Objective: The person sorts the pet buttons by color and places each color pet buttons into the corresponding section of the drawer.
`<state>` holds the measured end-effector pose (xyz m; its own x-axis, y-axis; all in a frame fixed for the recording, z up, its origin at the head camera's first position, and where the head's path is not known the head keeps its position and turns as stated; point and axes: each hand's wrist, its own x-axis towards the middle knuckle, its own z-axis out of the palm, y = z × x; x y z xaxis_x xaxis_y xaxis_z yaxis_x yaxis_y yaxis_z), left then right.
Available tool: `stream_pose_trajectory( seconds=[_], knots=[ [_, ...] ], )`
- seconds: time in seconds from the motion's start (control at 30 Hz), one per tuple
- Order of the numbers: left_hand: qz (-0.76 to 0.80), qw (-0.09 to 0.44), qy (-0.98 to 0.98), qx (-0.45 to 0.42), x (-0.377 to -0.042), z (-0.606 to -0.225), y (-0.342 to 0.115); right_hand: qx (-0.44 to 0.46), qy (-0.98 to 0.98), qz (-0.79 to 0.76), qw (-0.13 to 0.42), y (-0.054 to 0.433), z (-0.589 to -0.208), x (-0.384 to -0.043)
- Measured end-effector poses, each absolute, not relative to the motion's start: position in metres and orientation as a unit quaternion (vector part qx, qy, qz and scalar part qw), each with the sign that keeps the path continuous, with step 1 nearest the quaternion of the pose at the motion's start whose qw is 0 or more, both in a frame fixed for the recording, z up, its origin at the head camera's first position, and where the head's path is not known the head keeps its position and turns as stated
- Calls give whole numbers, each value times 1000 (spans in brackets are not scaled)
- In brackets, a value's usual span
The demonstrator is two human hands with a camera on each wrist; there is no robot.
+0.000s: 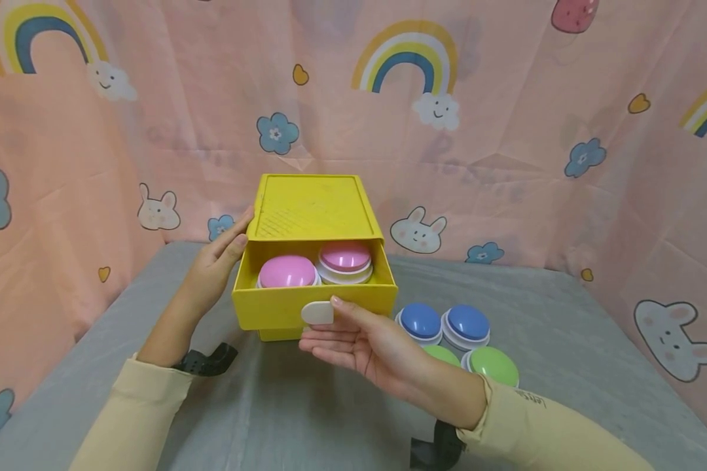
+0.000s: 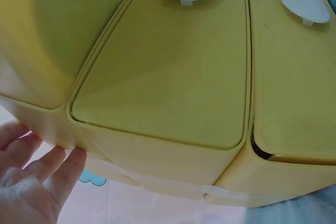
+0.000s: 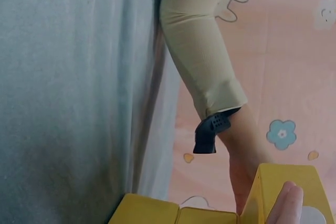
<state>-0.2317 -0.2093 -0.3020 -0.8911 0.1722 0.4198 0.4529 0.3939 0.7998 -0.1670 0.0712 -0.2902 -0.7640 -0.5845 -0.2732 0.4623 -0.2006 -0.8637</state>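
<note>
Right hand pinches the white handle, grey table running out in front of the yellow drawer — it sticks out toward the wearer, two pink domes inside. Yellow cabinet stands tall on the table — left hand touches its side, fingers straight.

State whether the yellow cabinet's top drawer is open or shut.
Open: in the head view, the top drawer juts forward from the yellow cabinet, and two pink-topped pieces show inside it.

pink bkdrop w/ rainbows, bunnies, flwrs | gray cloth below | 2 blue domes, 2 grn domes on cloth
</note>
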Motion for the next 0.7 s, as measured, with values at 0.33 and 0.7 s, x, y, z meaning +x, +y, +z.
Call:
stream_pose_trajectory(
  seconds=[0.33,0.7],
  knots=[
    [-521,134,-821,-192,-231,-301,-207,-39,537,-773,335,69,-289,-176],
    [-536,127,-812,-194,-229,-299,-206,-45,537,-773,334,69,-289,-180]
  ],
)
